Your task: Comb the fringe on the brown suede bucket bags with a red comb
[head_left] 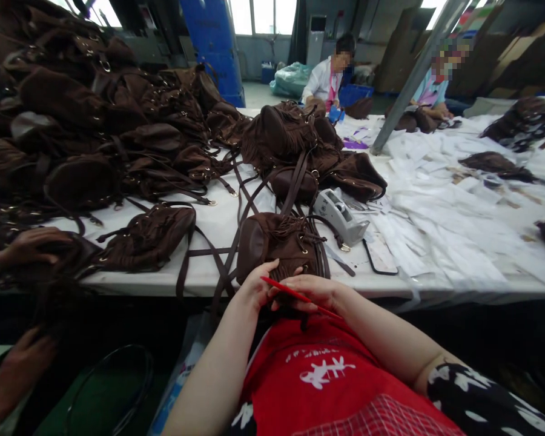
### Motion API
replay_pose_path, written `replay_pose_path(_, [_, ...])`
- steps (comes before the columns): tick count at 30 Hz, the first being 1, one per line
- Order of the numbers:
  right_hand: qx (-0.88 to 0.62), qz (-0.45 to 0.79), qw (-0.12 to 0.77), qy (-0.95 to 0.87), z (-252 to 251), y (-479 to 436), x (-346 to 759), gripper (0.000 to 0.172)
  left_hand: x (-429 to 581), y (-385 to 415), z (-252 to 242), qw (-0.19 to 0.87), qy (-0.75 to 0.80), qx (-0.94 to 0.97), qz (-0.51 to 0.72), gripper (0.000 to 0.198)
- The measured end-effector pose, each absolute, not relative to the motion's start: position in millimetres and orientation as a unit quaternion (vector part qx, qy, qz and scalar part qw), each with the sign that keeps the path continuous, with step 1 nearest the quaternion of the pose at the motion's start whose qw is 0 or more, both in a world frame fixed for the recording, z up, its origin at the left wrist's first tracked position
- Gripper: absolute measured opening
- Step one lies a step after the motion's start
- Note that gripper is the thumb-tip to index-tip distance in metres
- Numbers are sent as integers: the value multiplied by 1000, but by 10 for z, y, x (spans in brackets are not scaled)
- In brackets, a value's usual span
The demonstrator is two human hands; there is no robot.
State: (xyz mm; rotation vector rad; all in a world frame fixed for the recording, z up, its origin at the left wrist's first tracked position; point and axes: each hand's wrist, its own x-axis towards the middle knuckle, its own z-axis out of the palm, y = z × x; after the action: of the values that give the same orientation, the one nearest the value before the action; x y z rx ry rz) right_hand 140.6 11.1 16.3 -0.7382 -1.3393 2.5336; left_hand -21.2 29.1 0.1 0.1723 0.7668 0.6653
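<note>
A dark brown drawstring bag [272, 239] with fringe and gold eyelets lies on its side at the table's near edge. My left hand [257, 286] is closed on its near side, thumb up against the fabric. Close beside it, my right hand [311, 289] has its fingers curled in toward the left hand; what they pinch is hidden. A thin red strip [290, 292] crosses in front of both hands; whether either one grips it is unclear. Brown straps [227, 266] trail off the bag's left side.
Brown bags [72, 103] are heaped at left, with more [281, 133] straight ahead. A grey tape dispenser [338, 215] and a phone-like slab [380, 255] lie right of my bag. White sheets [458, 212] cover the right side. A neighbour's hand [31, 248] touches a bag; two people sit opposite.
</note>
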Motion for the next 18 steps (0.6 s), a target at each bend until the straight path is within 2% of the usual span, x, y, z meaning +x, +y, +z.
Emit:
replay_pose_path(3, [-293, 781, 27, -550, 301, 37, 1606, 45, -224, 273, -13, 883, 334, 55, 324, 36])
replay_pose_path(7, [-349, 612, 19, -709, 550, 66, 1847, 40, -252, 244, 4, 886, 313, 63, 336, 38])
replay_pose_path(10, [-422, 476, 93, -766, 618, 182, 1838, 44, -238, 235, -18, 878, 313, 74, 354, 34])
replay_pose_path(13, [-487, 235, 171, -824, 562, 327, 1673, 43, -225, 231, -43, 871, 309, 79, 375, 31])
replay_pose_path(15, [-474, 96, 142, -863, 501, 401, 1545, 42, -228, 225, -37, 874, 284, 78, 387, 30])
replay_pose_path(18, [-436, 13, 83, -896, 438, 441, 1420, 47, -247, 208, 6, 885, 221, 77, 403, 32])
